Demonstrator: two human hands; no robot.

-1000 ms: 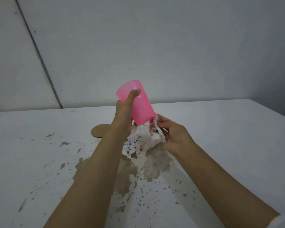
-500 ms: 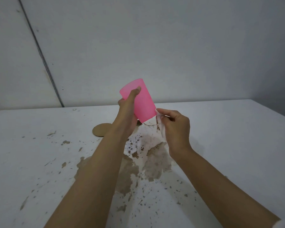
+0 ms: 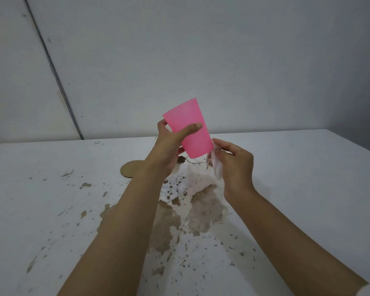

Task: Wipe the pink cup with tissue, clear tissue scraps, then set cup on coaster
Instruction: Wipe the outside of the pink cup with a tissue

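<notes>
My left hand [image 3: 169,146] grips the pink cup [image 3: 189,127] in the air above the table, thumb across its side, the cup tilted with its mouth up and to the left. Against the cup's lower right edge, my right hand [image 3: 235,165] pinches a crumpled, brown-stained white tissue [image 3: 215,167]. A round brown coaster [image 3: 130,168] lies flat on the table behind my left wrist, partly hidden by it.
The white table [image 3: 308,178] has worn brown patches [image 3: 203,212] and many small flecks under and between my arms. A grey wall rises behind the table's far edge. The table's right corner shows at the far right.
Both hands have stayed close together. The cup has turned slightly more upright, and my right hand has shifted the tissue up against the cup's base edge.
</notes>
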